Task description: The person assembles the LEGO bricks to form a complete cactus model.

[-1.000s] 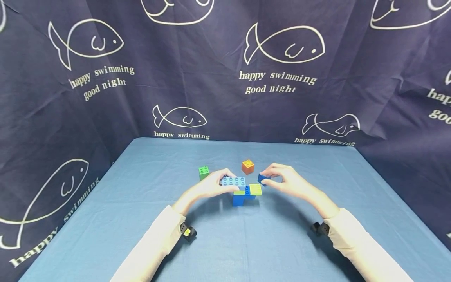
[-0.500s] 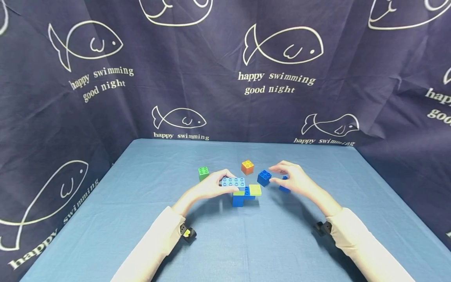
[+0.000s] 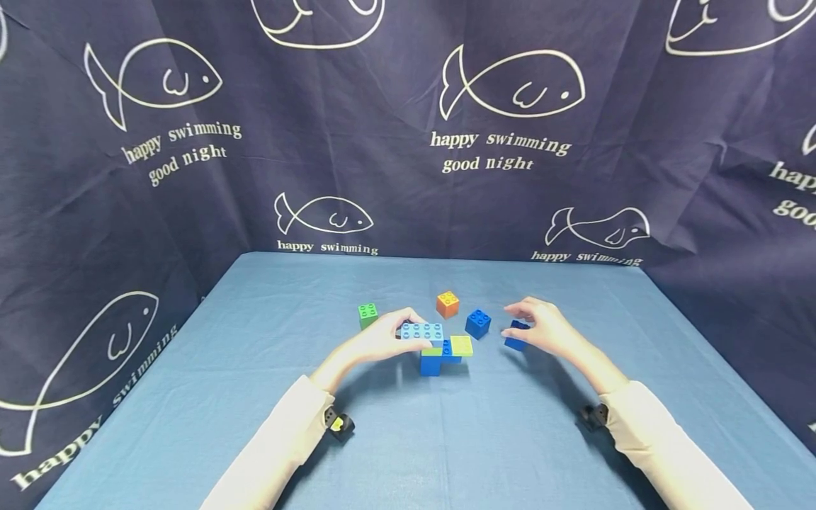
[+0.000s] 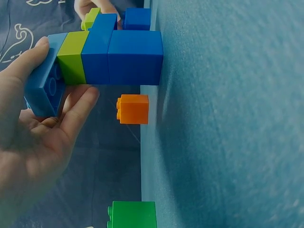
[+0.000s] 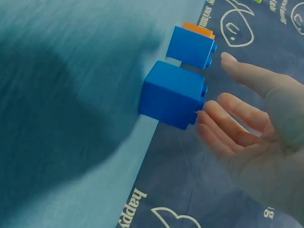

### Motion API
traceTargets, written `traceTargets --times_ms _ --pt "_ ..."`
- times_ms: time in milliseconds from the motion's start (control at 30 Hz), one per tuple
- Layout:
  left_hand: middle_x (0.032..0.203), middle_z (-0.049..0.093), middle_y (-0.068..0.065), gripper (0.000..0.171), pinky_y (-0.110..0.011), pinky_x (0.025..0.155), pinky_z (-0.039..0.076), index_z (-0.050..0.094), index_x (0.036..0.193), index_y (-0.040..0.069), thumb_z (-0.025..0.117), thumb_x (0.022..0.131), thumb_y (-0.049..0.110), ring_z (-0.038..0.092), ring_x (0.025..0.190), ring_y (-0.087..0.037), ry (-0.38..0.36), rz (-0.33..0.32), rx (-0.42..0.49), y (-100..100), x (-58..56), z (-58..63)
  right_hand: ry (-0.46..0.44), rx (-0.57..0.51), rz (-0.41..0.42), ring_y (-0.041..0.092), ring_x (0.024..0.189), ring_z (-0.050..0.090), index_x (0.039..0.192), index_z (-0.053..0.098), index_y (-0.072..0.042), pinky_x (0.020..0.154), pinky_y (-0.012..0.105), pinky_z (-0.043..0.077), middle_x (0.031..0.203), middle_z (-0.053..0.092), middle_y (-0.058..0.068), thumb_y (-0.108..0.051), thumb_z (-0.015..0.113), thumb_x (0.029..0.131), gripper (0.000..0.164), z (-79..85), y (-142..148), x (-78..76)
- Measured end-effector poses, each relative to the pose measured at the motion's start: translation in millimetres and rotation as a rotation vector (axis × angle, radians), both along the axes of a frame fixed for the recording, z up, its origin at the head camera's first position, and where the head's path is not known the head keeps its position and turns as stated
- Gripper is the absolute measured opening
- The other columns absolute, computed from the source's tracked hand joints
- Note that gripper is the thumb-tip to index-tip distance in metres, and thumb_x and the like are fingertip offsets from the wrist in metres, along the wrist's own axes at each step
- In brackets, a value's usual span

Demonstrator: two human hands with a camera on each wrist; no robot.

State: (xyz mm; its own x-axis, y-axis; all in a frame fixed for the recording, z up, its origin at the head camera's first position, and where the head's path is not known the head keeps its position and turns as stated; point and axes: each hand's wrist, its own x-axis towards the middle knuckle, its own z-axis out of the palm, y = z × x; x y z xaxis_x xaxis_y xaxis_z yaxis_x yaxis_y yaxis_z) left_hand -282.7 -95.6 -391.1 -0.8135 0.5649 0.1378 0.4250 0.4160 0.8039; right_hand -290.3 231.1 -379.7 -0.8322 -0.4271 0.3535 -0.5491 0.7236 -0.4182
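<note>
My left hand (image 3: pixel 385 336) grips a light blue brick (image 3: pixel 422 331), thumb on one side and fingers on the other in the left wrist view. That brick tops a joined build: a lime green brick (image 4: pixel 72 58) beneath it, then a blue cross brick (image 4: pixel 98 52) and a blue leg brick (image 4: pixel 135 58). A yellow-green piece (image 3: pixel 462 346) sits on the cross brick's right end. My right hand (image 3: pixel 542 324) hovers with relaxed fingers by a blue brick (image 5: pixel 173 95) standing on the table; its fingertips are close to the studs, and contact is unclear.
A second blue brick (image 3: pixel 478 324) stands between the build and my right hand. Behind it is an orange brick (image 3: pixel 448 303). Left of my left hand stands a green brick (image 3: pixel 368 315). The blue cloth table (image 3: pixel 395 453) ends at a dark fish-print curtain (image 3: pixel 408 170).
My right hand let go of the middle blue brick, leaving it standing on the table, and moved right to the other blue brick. My left hand and the build have stayed put.
</note>
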Motion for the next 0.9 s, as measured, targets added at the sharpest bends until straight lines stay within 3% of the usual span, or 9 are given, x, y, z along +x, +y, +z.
traceTargets --times_ms 400,733,900 --pt "0.098 0.064 0.005 0.027 -0.028 0.083 0.048 0.060 0.102 0.019 0.072 0.082 0.032 0.059 0.090 -0.010 -0.006 0.001 0.002 -1 2.1 -0.8 -0.124 0.054 -0.096 0.033 0.088 0.063 0.111 0.061 0.009 0.078 0.047 0.051 0.098 0.065 0.020 -0.021 0.079 0.074 0.051 -4.3 7 -0.2" --pt "0.096 0.064 0.004 0.028 -0.028 0.081 0.048 0.060 0.103 0.019 0.072 0.082 0.033 0.059 0.088 -0.010 0.001 0.005 -0.001 0 3.2 -0.2 -0.147 0.112 -0.102 0.022 0.075 0.062 0.106 0.063 0.009 0.068 0.037 0.050 0.091 0.067 0.018 -0.023 0.080 0.072 0.049 -11.4 10 -2.1" --pt "0.094 0.064 0.004 0.028 -0.027 0.078 0.048 0.060 0.103 0.020 0.072 0.082 0.035 0.058 0.086 -0.011 0.003 0.004 0.002 0 1.7 0.7 -0.177 0.128 -0.088 0.023 0.076 0.064 0.107 0.062 0.010 0.069 0.040 0.052 0.090 0.066 0.019 -0.020 0.078 0.074 0.048 -10.7 11 -3.9"
